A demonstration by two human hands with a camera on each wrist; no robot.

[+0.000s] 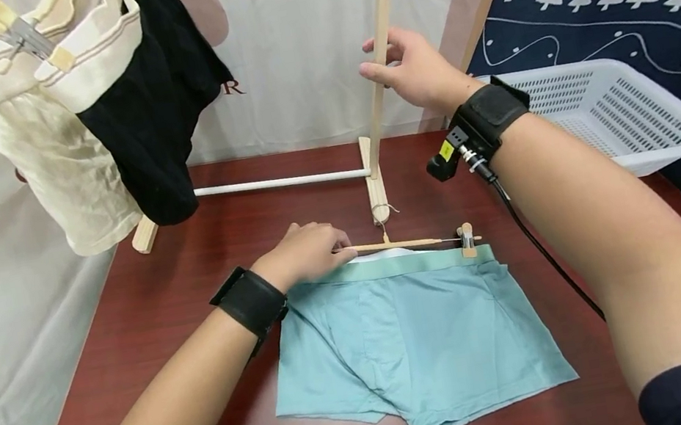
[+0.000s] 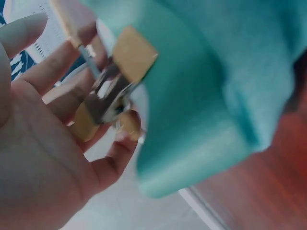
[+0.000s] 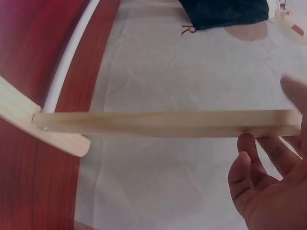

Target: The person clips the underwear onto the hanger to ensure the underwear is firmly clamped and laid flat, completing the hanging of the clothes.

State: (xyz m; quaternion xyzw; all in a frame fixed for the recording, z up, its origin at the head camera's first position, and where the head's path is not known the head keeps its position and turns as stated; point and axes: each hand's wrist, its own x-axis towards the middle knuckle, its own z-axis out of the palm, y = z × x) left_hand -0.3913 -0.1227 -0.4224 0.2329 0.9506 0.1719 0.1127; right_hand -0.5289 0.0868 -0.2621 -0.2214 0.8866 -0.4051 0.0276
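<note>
A pair of mint-green cotton boxer shorts (image 1: 410, 339) lies flat on the dark red wooden table (image 1: 152, 331), its waistband clipped to a slim wooden clip hanger (image 1: 415, 241) that rests on the tabletop at the far edge of the garment; the person's left hand (image 1: 303, 252) lies over the left end of that hanger, fingers curled around the wooden clip (image 2: 117, 84) there, which the left wrist view shows pinched against the green cloth; the right hand (image 1: 408, 72) is raised well apart from it, fingers and thumb closed around the upright pale wooden post (image 1: 379, 58) of a small drying rack, thumb on one side, fingertips (image 3: 244, 153) on the other; the post's foot (image 1: 374, 181) stands on the table just beyond the hanger, joined to a white crossbar (image 1: 279, 183); cream and black garments (image 1: 97, 110) hang from clips at the upper left; a white plastic lattice basket (image 1: 619, 116) sits to the right.
</note>
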